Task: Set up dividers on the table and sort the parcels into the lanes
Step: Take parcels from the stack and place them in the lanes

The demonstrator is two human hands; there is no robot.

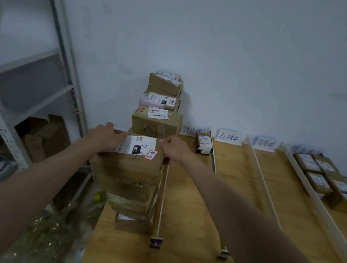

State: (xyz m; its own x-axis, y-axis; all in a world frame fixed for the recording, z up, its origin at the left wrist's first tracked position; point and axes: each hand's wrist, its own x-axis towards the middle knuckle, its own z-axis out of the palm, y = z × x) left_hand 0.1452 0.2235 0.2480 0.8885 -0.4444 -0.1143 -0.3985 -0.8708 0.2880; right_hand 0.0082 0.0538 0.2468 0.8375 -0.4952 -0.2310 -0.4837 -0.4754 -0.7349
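A cardboard parcel (pixel 138 160) with a white label tops the near stack at the table's left end. My left hand (pixel 107 135) grips its far left corner and my right hand (pixel 174 148) grips its far right corner. Behind it stands a taller stack of parcels (pixel 158 108) against the wall. White dividers (pixel 163 198), (pixel 258 180), (pixel 308 199) run front to back across the wooden table (pixel 191 237), forming lanes. One small parcel (pixel 203 144) lies at the far end of the first lane. Several parcels (pixel 325 179) sit at the far right.
Handwritten paper labels (pixel 229 137) stand against the wall at the heads of the lanes. A grey metal shelving rack (pixel 26 84) holding cardboard boxes stands to the left. Crumpled clear plastic wrap (pixel 49 225) lies on the floor beside the table.
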